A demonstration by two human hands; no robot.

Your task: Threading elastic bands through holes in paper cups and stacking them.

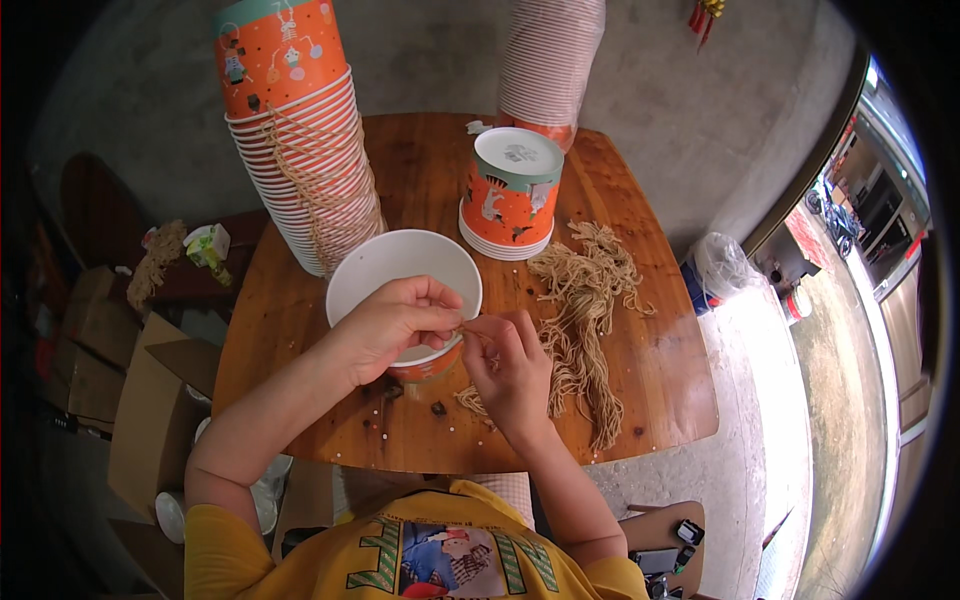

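Both pinching thin strand (461, 332): left hand (400, 322), right hand (512, 375), above white-lined bucket (392, 262); twine bundle (588, 325) alongside

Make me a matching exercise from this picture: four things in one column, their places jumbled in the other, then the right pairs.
Things
1. Tall bucket stack
2. Short bucket stack
3. Single open bucket
4. Heap of beige strands

Places
A. Mouth up, partly covered by the left hand
B. Lying loose, to the right of the right hand
C. At the left side of the table
D. In front of the clear-wrapped stack

Pairs: 1-C, 2-D, 3-A, 4-B
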